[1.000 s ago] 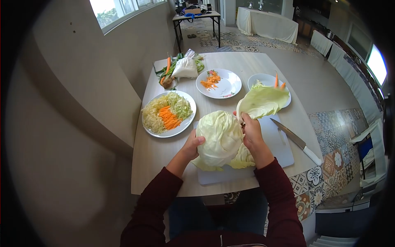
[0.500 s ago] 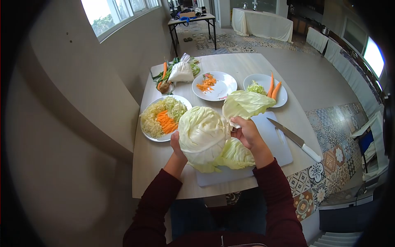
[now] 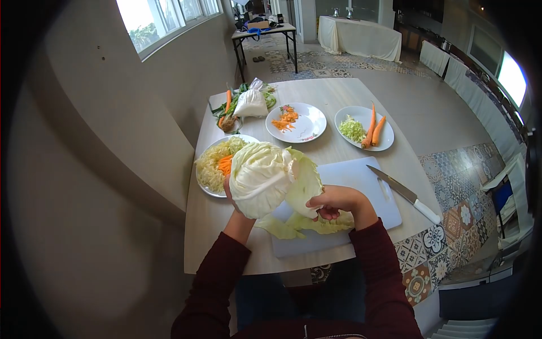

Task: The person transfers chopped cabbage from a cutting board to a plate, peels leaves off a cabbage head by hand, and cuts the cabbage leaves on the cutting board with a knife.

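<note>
A pale green head of cabbage (image 3: 258, 183) is held above the table, tilted over the plate and board. My left hand (image 3: 236, 206) supports it from the left and below, most of its fingers hidden behind the cabbage. At the cabbage's right side, my right hand (image 3: 340, 202) pinches the edge of an outer cabbage leaf (image 3: 304, 183) between thumb and fingers. Whether that leaf is still joined to the head I cannot tell. Beneath the hands, loose cabbage leaves (image 3: 323, 224) lie on the white cutting board (image 3: 353, 170).
A white-handled knife (image 3: 403, 190) lies across the board's right edge. Behind the cabbage stand a plate of shredded vegetables (image 3: 210, 165), a plate with orange shreds (image 3: 309, 118) and a plate with carrots (image 3: 387, 142). A white-filled bag (image 3: 250, 105) rests among vegetables at the back left.
The cabbage has turned and shifted left. My right hand has moved down; the leaf it held raised at upper right is no longer there, and a leaf now hangs at the cabbage's right side.
</note>
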A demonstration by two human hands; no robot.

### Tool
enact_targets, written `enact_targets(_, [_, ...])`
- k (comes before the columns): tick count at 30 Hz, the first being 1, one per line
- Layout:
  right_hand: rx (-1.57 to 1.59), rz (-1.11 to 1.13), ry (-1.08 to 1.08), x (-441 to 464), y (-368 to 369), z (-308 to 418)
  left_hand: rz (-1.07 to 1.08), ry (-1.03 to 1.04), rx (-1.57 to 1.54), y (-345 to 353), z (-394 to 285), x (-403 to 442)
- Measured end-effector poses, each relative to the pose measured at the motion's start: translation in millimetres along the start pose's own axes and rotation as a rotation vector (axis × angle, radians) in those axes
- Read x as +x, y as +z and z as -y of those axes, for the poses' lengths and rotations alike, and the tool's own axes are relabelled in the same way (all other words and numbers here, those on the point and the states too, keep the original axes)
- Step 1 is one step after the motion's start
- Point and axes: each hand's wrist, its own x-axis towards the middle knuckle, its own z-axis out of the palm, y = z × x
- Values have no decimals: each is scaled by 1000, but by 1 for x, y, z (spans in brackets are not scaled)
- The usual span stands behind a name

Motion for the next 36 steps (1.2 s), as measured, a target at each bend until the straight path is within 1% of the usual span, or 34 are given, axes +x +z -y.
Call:
enact_targets(3, [-110,41,91,-4,5,5,-12,-26,-106,5,-2,0])
enact_targets(6, [-236,23,151,3,6,1,-18,-52,-208,4,-1,0])
enact_targets(9, [-259,-19,195,3,7,1,-51,-24,-61,-5,2,2])
enact_targets(10, [-270,-29,203,2,8,2,-45,-25,-46,-7,5,0])
enact_targets(12, [-293,-46,218,-1,8,4,-36,-24,-14,12,2,-5])
enact_targets(15, [-221,-58,207,-4,0,-2,-20,-22,-9,9,3,-6])
enact_targets(18, [-236,-240,305,-5,-9,-8,54,-61,-23,20,-1,-9])
enact_targets(19, [-245,-308,290,-4,-12,-12,107,-76,19,22,-3,-9])
enact_targets(21, [-178,-372,277,-11,-17,-8,212,-103,103,24,-7,-8])
enact_targets(23, [-145,-434,257,-16,-22,-9,208,-162,122,30,-4,-11])
enact_targets(24, [-82,-424,203,-18,-24,-9,208,-193,130,35,-2,-12])
enact_targets(25, [-18,-414,150,-21,-25,-8,189,-264,8,40,-4,-13])
enact_targets(26, [46,-405,97,-23,-25,-7,205,-257,74,41,-2,-14])
enact_targets(27, [183,-389,17,-22,-26,-9,221,-249,140,41,1,-15])
enact_targets(29, [266,-322,-86,-23,-23,-9,256,-207,279,47,1,-11])
enact_targets(32, [338,-178,-186,-29,-21,-8,325,-123,666,75,-12,-14])
enact_targets(33, [377,-134,-229,-34,-15,-3,293,-103,682,73,-7,-15])
enact_targets(34, [420,-97,-273,-39,-12,-2,322,-39,793,77,-6,-17])
enact_targets(35, [410,-10,-299,-39,-15,-7,352,27,901,82,-7,-19])
enact_targets(36, [422,8,-320,-40,-15,-12,379,96,1009,85,-7,-22])
